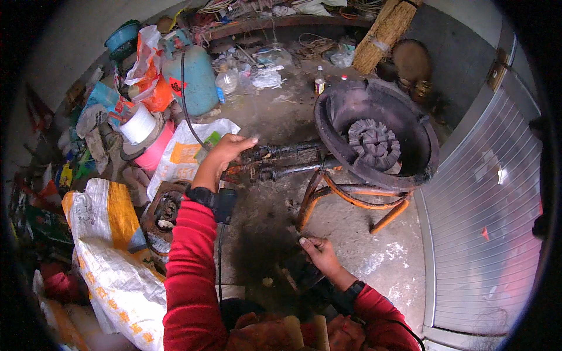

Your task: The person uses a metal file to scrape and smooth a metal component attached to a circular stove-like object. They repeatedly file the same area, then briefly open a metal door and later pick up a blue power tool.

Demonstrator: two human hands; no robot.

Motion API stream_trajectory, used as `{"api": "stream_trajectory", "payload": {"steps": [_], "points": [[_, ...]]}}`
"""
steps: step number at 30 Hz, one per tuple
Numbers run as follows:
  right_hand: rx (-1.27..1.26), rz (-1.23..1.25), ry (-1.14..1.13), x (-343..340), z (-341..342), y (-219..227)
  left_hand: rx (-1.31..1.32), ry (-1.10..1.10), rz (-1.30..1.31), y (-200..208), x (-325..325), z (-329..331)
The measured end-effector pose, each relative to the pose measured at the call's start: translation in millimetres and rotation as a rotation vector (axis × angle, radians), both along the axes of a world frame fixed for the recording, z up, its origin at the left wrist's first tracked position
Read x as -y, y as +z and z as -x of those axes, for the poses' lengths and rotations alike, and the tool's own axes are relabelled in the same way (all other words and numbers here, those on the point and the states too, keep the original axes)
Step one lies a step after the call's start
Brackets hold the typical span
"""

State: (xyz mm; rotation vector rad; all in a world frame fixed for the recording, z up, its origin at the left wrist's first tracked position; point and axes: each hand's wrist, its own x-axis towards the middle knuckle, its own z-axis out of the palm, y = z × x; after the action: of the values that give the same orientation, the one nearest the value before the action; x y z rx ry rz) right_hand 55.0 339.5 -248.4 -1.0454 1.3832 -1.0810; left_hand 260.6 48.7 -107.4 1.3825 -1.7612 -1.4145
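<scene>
My left hand (229, 150) is at the near-left end of the blackened burner pipes (287, 150), its thumb out to the right and the other fingers curled. What they close on is hidden. Those pipes run into a dark, round gas stove (374, 140) with a ridged burner head in its bowl. It stands on a rusty orange metal stand (333, 190). Lower down, in front of the stand, my right hand (321, 255) pinches thumb against fingers. Anything between them is too small to name. A black hose (187, 105) runs from the gas cylinder toward my left hand.
At the back left stands a blue-green gas cylinder (196, 79). Woven sacks (117, 275), a rusty burner part (164, 213) and a pink bucket (157, 149) crowd the left. A small bottle (319, 81) stands behind the stove. A ribbed metal door (480, 216) borders the right.
</scene>
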Motion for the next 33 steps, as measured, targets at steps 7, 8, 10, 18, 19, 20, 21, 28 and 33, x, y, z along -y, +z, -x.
{"api": "stream_trajectory", "payload": {"steps": [7,8,10,18,19,20,21,28,33], "points": [[0.003,-0.047,0.052,0.2,2.8,1.1,-0.032,-0.072,-0.001,-1.3,1.8,-3.7],[-0.012,-0.021,0.029,0.1,2.9,0.3,-0.061,-0.098,0.024,-3.3,2.3,-4.3],[-0.041,-0.074,0.033,0.1,2.8,-1.3,-0.029,-0.116,0.015,-7.2,4.2,-7.0],[-0.028,-0.108,0.009,-2.7,0.2,-3.6,0.064,-0.180,-0.018,-4.9,16.8,-2.3],[-0.066,-0.093,0.014,-3.8,0.4,-3.7,0.160,-0.220,0.066,-0.8,18.9,-0.2],[-0.061,-0.090,0.001,-5.1,0.6,-3.7,0.268,-0.252,0.138,3.0,20.2,1.3],[-0.053,-0.090,-0.004,-6.8,0.8,-3.4,0.379,-0.283,0.210,5.9,19.9,2.6],[-0.042,-0.167,-0.076,-14.2,1.0,7.9,0.349,-0.260,0.347,4.9,11.4,12.0],[-0.094,-0.106,-0.051,-12.8,-3.2,25.3,0.727,-0.320,0.365,11.7,24.1,20.3]]}}
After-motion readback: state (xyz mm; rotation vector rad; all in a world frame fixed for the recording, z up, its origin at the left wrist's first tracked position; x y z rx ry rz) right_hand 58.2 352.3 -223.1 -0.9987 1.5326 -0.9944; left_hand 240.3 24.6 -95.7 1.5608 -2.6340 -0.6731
